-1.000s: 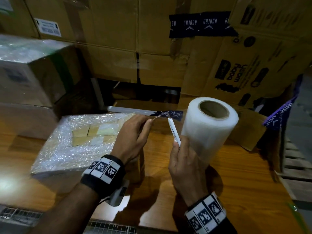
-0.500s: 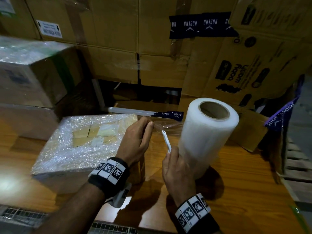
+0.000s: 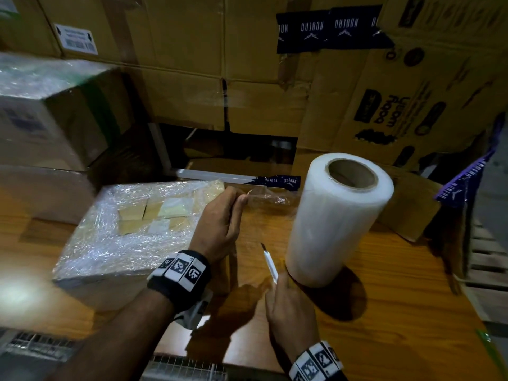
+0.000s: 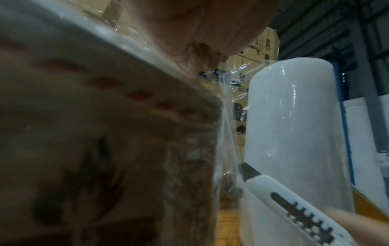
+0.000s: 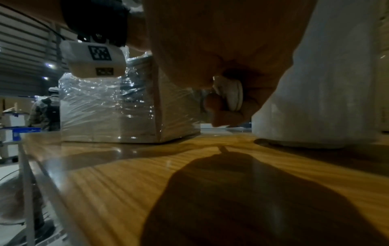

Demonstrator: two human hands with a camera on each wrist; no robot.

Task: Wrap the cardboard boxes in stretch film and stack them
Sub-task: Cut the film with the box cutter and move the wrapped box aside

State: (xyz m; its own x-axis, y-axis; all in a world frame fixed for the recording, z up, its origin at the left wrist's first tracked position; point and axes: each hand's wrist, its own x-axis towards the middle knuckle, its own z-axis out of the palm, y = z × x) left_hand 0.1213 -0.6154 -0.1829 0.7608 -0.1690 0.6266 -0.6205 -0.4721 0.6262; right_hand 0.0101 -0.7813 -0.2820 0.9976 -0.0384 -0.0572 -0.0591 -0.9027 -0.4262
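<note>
A film-wrapped cardboard box point(image 3: 132, 232) lies on the wooden table point(image 3: 384, 312), seen close in the left wrist view point(image 4: 94, 133) and from the side in the right wrist view point(image 5: 109, 108). My left hand point(image 3: 220, 224) pinches the stretched film point(image 3: 268, 198) at the box's right corner. The stretch film roll point(image 3: 335, 215) stands upright to the right; it also fills the left wrist view's right point(image 4: 294, 133). My right hand point(image 3: 291, 312) grips a white utility knife point(image 3: 270, 266), blade out point(image 4: 249, 171), low beside the roll's base.
Large cardboard cartons point(image 3: 247, 64) rise behind the table. More wrapped boxes point(image 3: 46, 111) are stacked at the left. A wooden pallet point(image 3: 489, 270) sits at the right edge. A person point(image 5: 45, 113) stands far off in the right wrist view.
My right hand has drawn the knife down and toward me, from the film's top edge to near the roll's base. The left hand keeps its pinch on the film.
</note>
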